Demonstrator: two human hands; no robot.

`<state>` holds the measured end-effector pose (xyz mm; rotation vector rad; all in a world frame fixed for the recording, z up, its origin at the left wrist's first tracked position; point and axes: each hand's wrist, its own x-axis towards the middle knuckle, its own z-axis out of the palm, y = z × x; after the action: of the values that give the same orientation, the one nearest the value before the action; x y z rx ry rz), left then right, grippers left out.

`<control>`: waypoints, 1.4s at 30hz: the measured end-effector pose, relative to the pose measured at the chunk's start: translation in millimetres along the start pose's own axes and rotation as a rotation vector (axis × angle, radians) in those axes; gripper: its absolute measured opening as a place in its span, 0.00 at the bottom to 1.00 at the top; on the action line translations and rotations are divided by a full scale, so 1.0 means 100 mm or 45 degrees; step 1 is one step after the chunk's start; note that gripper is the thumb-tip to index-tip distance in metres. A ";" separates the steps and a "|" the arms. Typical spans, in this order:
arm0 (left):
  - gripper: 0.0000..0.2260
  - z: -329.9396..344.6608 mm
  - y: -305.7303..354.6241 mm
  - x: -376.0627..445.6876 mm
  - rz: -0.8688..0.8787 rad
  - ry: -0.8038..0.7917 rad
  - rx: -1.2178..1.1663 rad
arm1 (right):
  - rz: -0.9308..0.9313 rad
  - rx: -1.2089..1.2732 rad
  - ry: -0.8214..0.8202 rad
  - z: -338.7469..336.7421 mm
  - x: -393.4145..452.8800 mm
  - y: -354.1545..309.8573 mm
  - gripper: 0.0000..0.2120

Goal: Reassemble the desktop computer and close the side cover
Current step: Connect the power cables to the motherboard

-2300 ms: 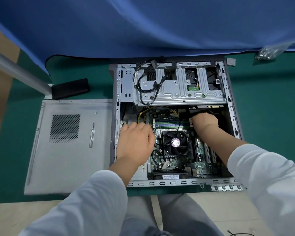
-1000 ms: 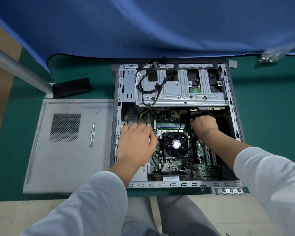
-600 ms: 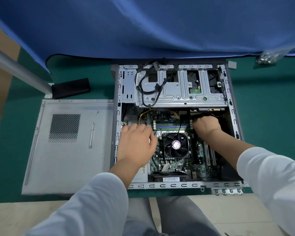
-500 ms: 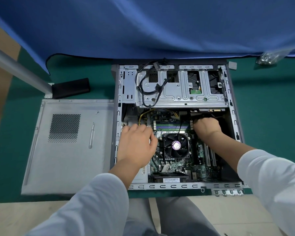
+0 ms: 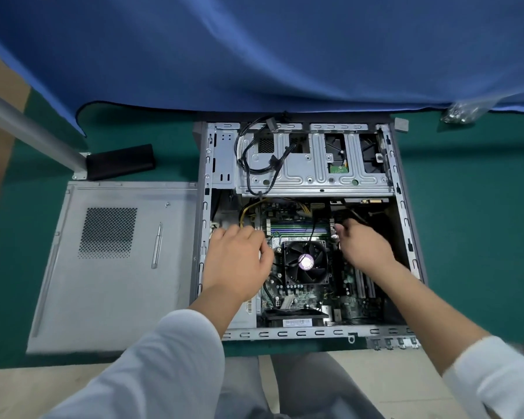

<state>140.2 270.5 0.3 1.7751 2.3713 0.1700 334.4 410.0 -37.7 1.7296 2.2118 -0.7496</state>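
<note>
The open computer case (image 5: 303, 228) lies mid-frame on the green worktop (image 5: 466, 222), its side cover (image 5: 115, 267) flat at left. Inside, left hand (image 5: 236, 261) rests loosely curled, empty; right hand (image 5: 363, 244) is blurred, grip unclear.

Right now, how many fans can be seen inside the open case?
2. The CPU cooler fan sits mid-motherboard between the two hands; a second black fan lies at the case's near edge behind a barcode label. Others may be hidden under the drive cage.

Left hand (image 5: 236, 261) flat; right hand (image 5: 362, 246) blurred, fingers seemingly relaxed.
</note>
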 end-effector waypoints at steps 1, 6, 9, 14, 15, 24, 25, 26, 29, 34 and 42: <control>0.19 -0.01 0.00 0.00 0.000 -0.018 0.014 | 0.034 0.302 -0.038 -0.01 -0.05 0.01 0.13; 0.17 -0.02 0.00 -0.01 0.007 -0.045 0.044 | 0.113 1.255 -0.183 -0.03 -0.31 0.04 0.05; 0.16 -0.02 0.00 -0.01 0.015 -0.037 0.057 | 0.073 1.320 -0.128 0.00 -0.36 0.09 0.06; 0.16 -0.01 0.00 0.00 0.013 -0.026 0.055 | -0.139 0.851 0.081 0.04 -0.33 0.16 0.05; 0.17 -0.02 0.00 0.00 0.015 -0.025 0.057 | -0.202 0.615 0.106 0.05 -0.30 0.18 0.03; 0.17 0.01 0.00 0.00 0.012 0.034 0.036 | -0.129 -0.514 -0.042 0.04 0.07 0.12 0.23; 0.17 0.02 -0.01 0.00 0.010 0.040 0.029 | -0.131 -0.545 -0.044 0.03 0.11 0.10 0.23; 0.17 0.03 0.00 -0.01 0.007 0.047 0.018 | -0.133 -0.577 -0.052 0.02 0.15 0.07 0.22; 0.18 0.03 0.00 0.00 -0.001 0.060 0.003 | -0.151 -0.676 -0.087 0.03 0.19 -0.02 0.17; 0.18 0.04 -0.01 0.00 0.011 0.026 0.037 | -0.230 -0.929 -0.180 0.04 0.22 -0.19 0.17; 0.18 0.03 -0.02 0.00 0.018 0.035 0.036 | -0.299 -1.124 -0.255 0.03 0.31 -0.23 0.15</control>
<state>139.5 269.6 -3.3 1.8143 2.3920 0.1646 303.5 429.9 -49.5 0.9290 2.1227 0.0575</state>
